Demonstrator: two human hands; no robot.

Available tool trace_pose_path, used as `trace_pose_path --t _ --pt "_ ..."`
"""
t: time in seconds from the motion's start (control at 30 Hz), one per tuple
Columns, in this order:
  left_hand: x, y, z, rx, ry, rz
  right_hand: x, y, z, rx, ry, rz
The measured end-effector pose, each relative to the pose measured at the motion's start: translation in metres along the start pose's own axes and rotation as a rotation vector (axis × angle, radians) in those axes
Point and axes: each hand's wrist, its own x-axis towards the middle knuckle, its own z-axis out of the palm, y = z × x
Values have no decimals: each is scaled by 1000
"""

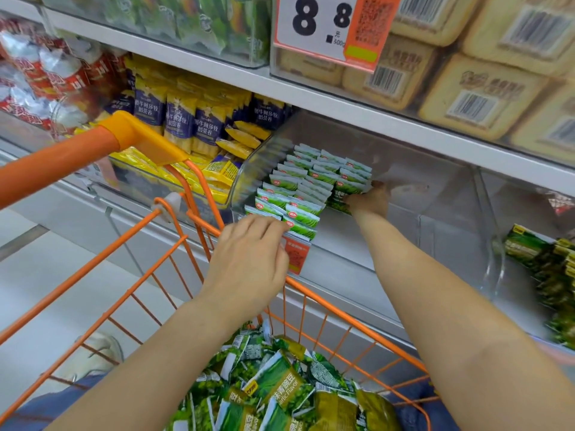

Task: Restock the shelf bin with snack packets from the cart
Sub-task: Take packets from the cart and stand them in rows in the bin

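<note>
A clear shelf bin [404,188] sits at the centre right of the frame, under a white shelf edge. Rows of green and white snack packets [298,188] stand upright in its left part, packed close together; the right part of the bin floor is bare.

The right hand [370,199] reaches deep into the bin and grips a few green packets at the right end of the rows, fingers curled round them. The left hand [249,259] is lower and nearer, at the front lip of the bin, its fingertips touching the frontmost packets; the fingers lie fairly straight and whether they pinch anything cannot be told. The two hands are well apart.

An orange wire cart [130,293] fills the lower left and bottom of the frame, its handle running to the upper left. A loose heap of green packets [280,384] lies in the cart at the bottom centre.

Yellow and blue packets [193,119] fill the bin to the left. A price sign [314,23] reading 8.8 hangs at the top centre
</note>
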Motion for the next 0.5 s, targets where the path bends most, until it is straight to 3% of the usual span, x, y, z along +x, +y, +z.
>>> trace_pose_path --t 0.17,0.3,0.37,0.43,0.5 --pt "1 -2 -8 -41 -76 28 -3 -9 -15 91 -28 113" --pt "3 -1 -40 -96 -12 49 -58 -19 -53 394 78 -165" --pt "5 2 -61 -176 8 -25 -106 -18 -69 511 15 -346" --pt "4 6 -72 -178 -144 -54 -149 -10 -73 461 -176 -534" --pt "-1 9 -69 -57 -426 18 -180 2 -72 255 -319 -665"
